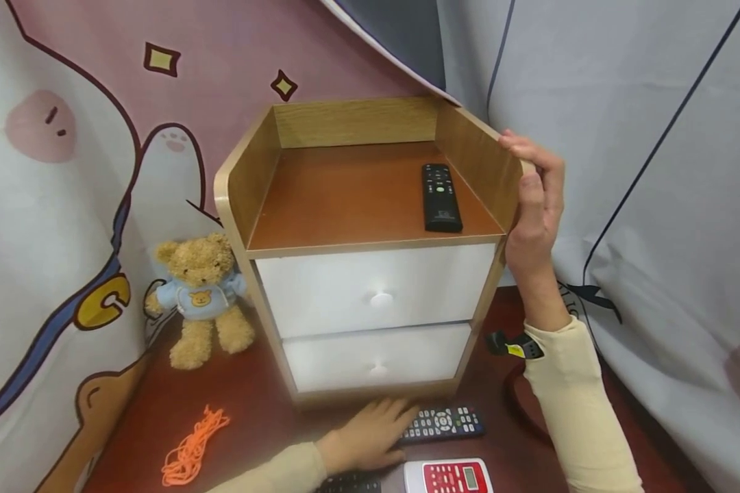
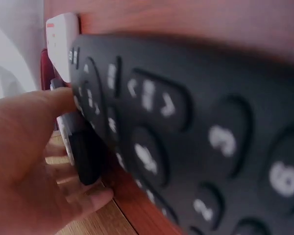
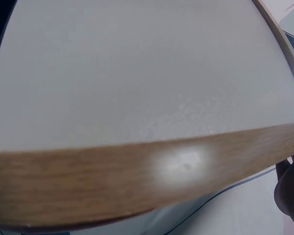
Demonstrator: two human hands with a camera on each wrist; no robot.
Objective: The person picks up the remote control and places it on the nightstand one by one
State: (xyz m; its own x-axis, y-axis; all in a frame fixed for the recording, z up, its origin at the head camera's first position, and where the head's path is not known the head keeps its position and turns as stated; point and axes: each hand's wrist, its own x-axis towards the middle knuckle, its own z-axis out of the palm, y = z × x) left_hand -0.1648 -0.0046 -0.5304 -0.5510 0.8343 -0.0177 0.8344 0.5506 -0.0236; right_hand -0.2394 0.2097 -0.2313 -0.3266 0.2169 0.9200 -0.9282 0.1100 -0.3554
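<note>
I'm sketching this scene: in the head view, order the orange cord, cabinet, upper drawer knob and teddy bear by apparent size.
Largest to smallest:
Cabinet
Teddy bear
Orange cord
Upper drawer knob

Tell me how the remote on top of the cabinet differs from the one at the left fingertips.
The cabinet remote points lengthwise, away from the viewer; the table remote lies crosswise. The cabinet remote has fewer buttons and a mostly bare near end; the table remote is crowded with pale buttons around a ring pad. The cabinet remote shows whole; the left hand hides the table remote's left end. Both are dark and lie buttons up.
</note>
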